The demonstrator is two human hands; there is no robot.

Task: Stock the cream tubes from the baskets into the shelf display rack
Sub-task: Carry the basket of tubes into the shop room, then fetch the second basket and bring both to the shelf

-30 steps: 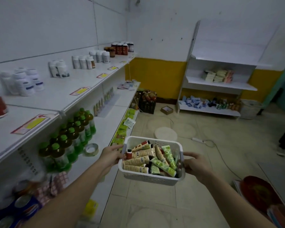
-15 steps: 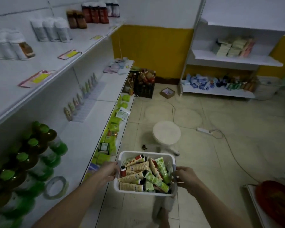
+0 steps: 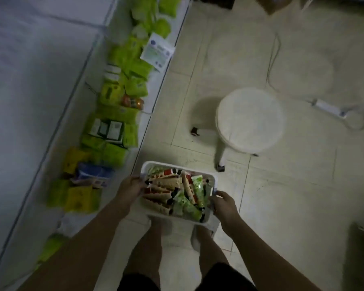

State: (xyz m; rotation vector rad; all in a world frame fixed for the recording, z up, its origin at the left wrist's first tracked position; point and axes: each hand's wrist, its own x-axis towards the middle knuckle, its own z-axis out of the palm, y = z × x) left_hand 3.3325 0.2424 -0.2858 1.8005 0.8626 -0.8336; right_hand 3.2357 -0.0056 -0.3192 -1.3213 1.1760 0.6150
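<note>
I carry a white plastic basket (image 3: pixel 156 165) low in front of my legs, above the tiled floor. It is full of cream tubes (image 3: pixel 174 191), tan ones with dark caps and green ones, lying in a heap. My left hand (image 3: pixel 129 189) grips the basket's left rim and my right hand (image 3: pixel 225 203) grips its right rim. The white shelf unit (image 3: pixel 29 91) runs along the left, its upper board blurred.
The bottom shelf (image 3: pixel 153 101) on the left holds green and yellow packets (image 3: pixel 122 89) and a white leaflet (image 3: pixel 157 52). A round white stool (image 3: pixel 250 119) stands on the floor ahead right. A power strip (image 3: pixel 328 107) and its cable lie beyond it. My feet stand below the basket.
My view has tipped down from the room to the floor and bottom shelf. The basket has come down lower in front of my legs, both hands still holding its rims.
</note>
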